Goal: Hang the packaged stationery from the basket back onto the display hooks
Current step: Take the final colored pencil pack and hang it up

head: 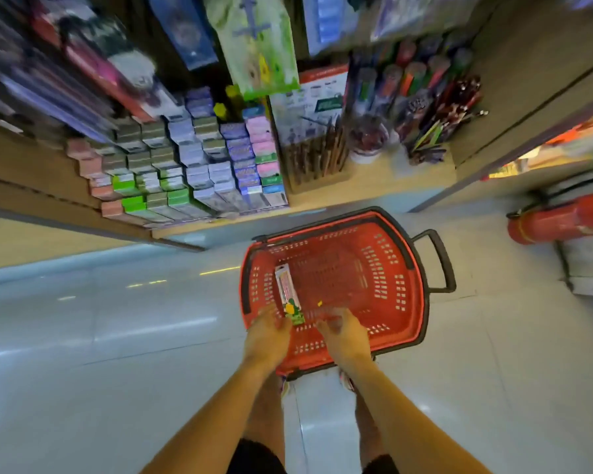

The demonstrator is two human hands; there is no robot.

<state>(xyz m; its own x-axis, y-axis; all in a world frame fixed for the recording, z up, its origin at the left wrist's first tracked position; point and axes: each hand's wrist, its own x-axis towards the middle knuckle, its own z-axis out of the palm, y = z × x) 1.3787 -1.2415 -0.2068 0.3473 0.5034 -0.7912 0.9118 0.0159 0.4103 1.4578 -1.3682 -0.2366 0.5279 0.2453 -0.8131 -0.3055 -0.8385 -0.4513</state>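
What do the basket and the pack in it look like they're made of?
Red basket: moulded plastic, going by its slotted walls; black rim and handles, matte. Stationery pack: probably printed card, possibly with a clear blister; motion blur leaves that open.

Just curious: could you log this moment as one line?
stage: picking | left hand: on packet | right hand: empty | basket: on floor

Packaged stationery: one long, narrow pack, pink-and-white with a green end, laid flat lengthwise in a red slotted basket set on the floor; near end blurred.
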